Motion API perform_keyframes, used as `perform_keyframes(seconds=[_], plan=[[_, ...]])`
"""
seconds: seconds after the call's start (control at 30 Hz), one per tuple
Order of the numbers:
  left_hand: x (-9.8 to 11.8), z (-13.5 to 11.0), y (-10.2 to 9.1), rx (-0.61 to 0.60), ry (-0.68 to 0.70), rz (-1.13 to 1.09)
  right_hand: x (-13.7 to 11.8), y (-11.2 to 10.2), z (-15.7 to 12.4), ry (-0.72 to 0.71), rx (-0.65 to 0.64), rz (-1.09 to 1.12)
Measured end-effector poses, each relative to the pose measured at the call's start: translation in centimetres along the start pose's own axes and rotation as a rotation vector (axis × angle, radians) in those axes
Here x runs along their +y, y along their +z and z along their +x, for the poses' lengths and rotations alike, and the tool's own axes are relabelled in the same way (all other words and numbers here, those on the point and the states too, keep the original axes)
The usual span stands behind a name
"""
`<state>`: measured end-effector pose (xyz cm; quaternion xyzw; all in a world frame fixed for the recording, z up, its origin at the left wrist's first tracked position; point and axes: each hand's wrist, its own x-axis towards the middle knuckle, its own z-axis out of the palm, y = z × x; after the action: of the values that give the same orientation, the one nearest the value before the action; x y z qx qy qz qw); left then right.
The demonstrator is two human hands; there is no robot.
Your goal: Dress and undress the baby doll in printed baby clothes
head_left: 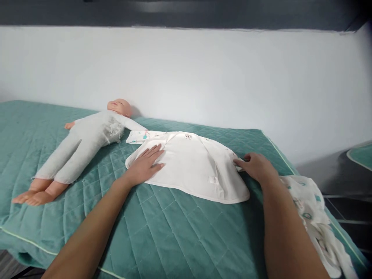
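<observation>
A white baby shirt lies spread on the green quilted cover, its plain inner side up and a small printed label at the neck. Its left sleeve, with a coloured print, stretches toward the doll. My left hand rests flat on the shirt's left part, fingers extended. At the right edge, my right hand pinches the shirt's sleeve between thumb and fingers. Just left of the shirt, a baby doll lies on its back, with a white cloth body and bare plastic head, hands and feet.
Another white printed cloth lies crumpled at the right edge of the bed, partly behind my right forearm. The green quilted cover spreads beneath everything. A white wall rises along the back, and dark floor shows at the far right.
</observation>
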<state>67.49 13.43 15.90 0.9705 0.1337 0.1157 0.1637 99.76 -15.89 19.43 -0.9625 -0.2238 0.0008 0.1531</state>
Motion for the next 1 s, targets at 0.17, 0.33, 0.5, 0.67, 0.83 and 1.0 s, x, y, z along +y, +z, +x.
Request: perform_keyframes(seconds=[0.17, 0.33, 0.5, 0.67, 0.83, 1.0], plan=[[-0.5, 0.0, 0.3, 0.167, -0.092, -0.018, 0.8, -1.0, -0.5, -0.025, -0.171, 0.098], [-1.0, 0.3, 0.5, 0.245, -0.096, 0.008, -0.7, -0.9, -1.5, 0.073, 0.27, 0.054], [-1.2, 0.3, 0.5, 0.219, -0.112, -0.013, -2.2, -0.7, -2.4, 0.06, 0.372, 0.116], [-1.2, 0.5, 0.5, 0.206, -0.122, -0.014, -3.6, -0.5, -2.4, 0.003, 0.341, 0.159], [-1.3, 0.6, 0.6, 0.214, -0.076, 0.037, -4.1, -0.3, -2.7, 0.149, 0.09, -0.027], [-1.7, 2.0, 0.5, 0.18, 0.001, 0.081, -3.5, 0.0, -2.9, 0.11, 0.186, -0.088]])
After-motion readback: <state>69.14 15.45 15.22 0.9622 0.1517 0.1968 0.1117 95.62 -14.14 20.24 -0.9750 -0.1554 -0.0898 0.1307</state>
